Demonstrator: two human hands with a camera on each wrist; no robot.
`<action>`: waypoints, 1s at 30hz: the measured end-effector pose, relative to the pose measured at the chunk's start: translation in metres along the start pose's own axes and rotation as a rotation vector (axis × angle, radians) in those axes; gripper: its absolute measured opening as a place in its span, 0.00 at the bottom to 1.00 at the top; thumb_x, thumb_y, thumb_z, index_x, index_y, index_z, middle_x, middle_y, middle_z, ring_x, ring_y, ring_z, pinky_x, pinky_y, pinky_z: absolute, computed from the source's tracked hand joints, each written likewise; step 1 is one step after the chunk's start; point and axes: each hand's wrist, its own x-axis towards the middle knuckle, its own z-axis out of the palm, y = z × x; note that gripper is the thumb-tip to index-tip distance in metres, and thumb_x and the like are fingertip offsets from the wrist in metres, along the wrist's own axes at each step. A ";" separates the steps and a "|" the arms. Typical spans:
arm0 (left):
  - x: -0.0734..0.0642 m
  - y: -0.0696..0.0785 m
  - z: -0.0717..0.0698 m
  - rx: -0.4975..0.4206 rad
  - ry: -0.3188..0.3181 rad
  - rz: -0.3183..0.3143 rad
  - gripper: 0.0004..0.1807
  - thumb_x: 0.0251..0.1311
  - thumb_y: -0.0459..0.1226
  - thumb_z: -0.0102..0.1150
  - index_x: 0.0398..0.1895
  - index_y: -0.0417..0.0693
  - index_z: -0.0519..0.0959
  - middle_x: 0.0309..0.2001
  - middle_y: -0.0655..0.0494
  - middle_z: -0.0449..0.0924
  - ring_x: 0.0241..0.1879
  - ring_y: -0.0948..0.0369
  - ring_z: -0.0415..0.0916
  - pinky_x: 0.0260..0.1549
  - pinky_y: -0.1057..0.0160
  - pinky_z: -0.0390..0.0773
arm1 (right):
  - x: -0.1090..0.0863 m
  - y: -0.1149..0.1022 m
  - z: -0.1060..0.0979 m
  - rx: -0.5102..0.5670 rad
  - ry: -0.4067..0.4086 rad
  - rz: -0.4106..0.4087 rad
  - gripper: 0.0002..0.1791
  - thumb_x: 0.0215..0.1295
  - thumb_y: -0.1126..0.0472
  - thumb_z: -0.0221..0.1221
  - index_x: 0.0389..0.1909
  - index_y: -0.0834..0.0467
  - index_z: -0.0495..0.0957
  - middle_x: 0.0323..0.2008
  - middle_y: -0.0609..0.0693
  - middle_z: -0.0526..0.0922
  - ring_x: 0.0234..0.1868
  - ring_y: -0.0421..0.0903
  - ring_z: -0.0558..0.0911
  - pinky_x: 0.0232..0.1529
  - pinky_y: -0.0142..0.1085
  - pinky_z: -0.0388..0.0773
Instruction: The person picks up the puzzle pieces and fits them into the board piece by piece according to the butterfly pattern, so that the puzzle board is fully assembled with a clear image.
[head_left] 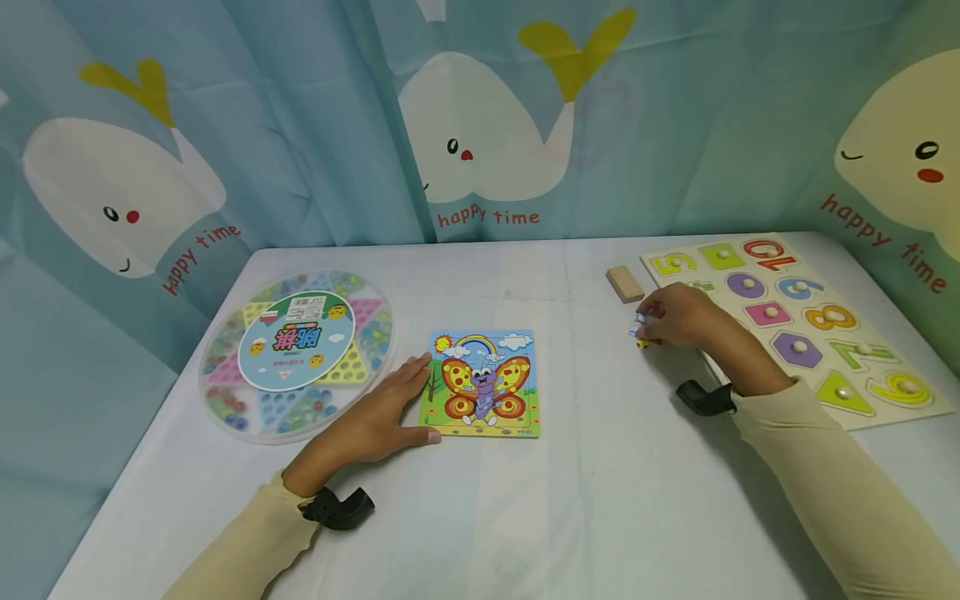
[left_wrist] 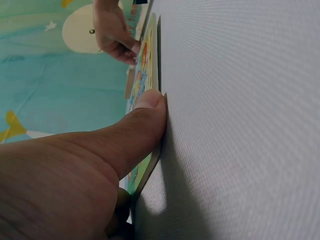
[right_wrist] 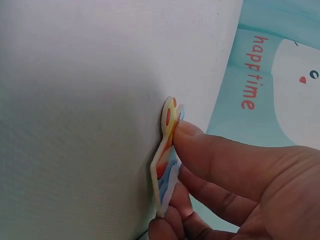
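Observation:
On the white table lies a square butterfly puzzle (head_left: pixel 483 387), its picture facing up. My left hand (head_left: pixel 375 421) rests against its left side with the fingers extended; the thumb touches the lower edge, seen close in the left wrist view. To the right, my right hand (head_left: pixel 678 315) pinches a small jigsaw piece between thumb and fingers, just above the tabletop. In the right wrist view this jigsaw piece (right_wrist: pixel 164 162) stands edge-on, with yellow, red and blue print and a rounded tab. Whether a second piece lies behind it, I cannot tell.
A round Chinese checkers box (head_left: pixel 296 354) with coloured marbles lies at the left. A small wooden block (head_left: pixel 625 284) sits beyond my right hand. The number and shape peg board (head_left: pixel 795 317) lies at the right, partly under my right forearm. A whale-print curtain (head_left: pixel 315 125) hangs behind.

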 end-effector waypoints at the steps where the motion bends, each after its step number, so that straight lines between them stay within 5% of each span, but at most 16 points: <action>1: 0.000 0.000 0.000 0.000 -0.001 -0.001 0.54 0.55 0.52 0.68 0.77 0.41 0.50 0.77 0.52 0.42 0.75 0.52 0.38 0.69 0.47 0.48 | 0.000 0.000 0.000 0.005 0.004 -0.003 0.20 0.59 0.65 0.65 0.48 0.73 0.77 0.39 0.64 0.76 0.40 0.59 0.72 0.37 0.46 0.70; 9: 0.000 -0.001 0.000 -0.003 0.000 0.006 0.54 0.55 0.53 0.69 0.76 0.41 0.49 0.77 0.51 0.42 0.75 0.52 0.37 0.69 0.47 0.47 | 0.000 0.006 0.001 0.037 0.010 -0.098 0.08 0.62 0.71 0.59 0.39 0.71 0.80 0.34 0.59 0.80 0.34 0.53 0.74 0.33 0.41 0.72; 19: -0.001 0.000 -0.002 0.014 0.006 0.004 0.53 0.55 0.52 0.69 0.76 0.40 0.50 0.77 0.50 0.42 0.75 0.51 0.38 0.69 0.47 0.48 | -0.005 0.000 0.005 -0.002 -0.032 -0.076 0.23 0.55 0.64 0.69 0.49 0.72 0.78 0.38 0.62 0.77 0.39 0.56 0.71 0.35 0.42 0.71; 30: 0.000 -0.002 -0.001 0.006 0.006 0.017 0.54 0.55 0.53 0.68 0.76 0.40 0.50 0.77 0.51 0.42 0.75 0.51 0.38 0.69 0.48 0.48 | -0.013 -0.005 0.005 0.000 -0.013 -0.051 0.17 0.60 0.66 0.64 0.46 0.72 0.74 0.41 0.65 0.76 0.41 0.58 0.72 0.39 0.47 0.72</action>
